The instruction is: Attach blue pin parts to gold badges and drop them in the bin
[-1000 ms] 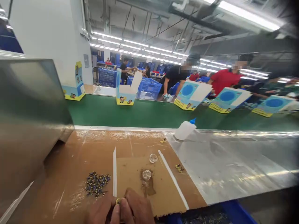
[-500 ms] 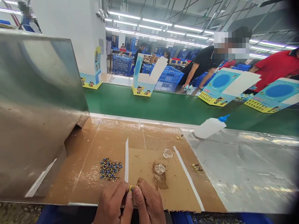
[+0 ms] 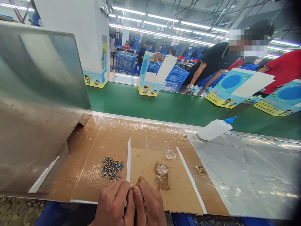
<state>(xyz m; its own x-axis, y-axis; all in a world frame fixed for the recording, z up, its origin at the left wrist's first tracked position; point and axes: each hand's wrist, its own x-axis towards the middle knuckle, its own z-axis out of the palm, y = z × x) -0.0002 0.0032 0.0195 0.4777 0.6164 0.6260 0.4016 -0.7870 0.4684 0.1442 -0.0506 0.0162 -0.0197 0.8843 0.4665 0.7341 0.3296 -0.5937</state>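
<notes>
My left hand [image 3: 111, 204] and my right hand [image 3: 148, 204] meet at the bottom centre, their fingertips pinching a tiny yellow and dark part [image 3: 132, 187]. Most of that part is hidden by my fingers. Just left of my hands lies a loose heap of small blue and yellow parts [image 3: 112, 168] on a brown board [image 3: 89, 157]. A thin white strip [image 3: 128, 160] stands between the heap and a stained cardboard sheet [image 3: 150, 157]. On the sheet are clear plastic caps [image 3: 162, 170], and a few small parts [image 3: 199, 170] lie right of it.
A steel panel [image 3: 35, 100] rises at the left. Behind the board, a green conveyor belt [image 3: 169, 108] carries blue and yellow cartons [image 3: 149, 75], and a glue bottle [image 3: 215, 129] lies near it. Beyond, a person in black [image 3: 211, 64] leans forward near blue crates [image 3: 125, 63].
The view has swung and levelled, so the board, heap and cartons sit further right and higher in the frame. My hands stay together, pinching the tiny part.
</notes>
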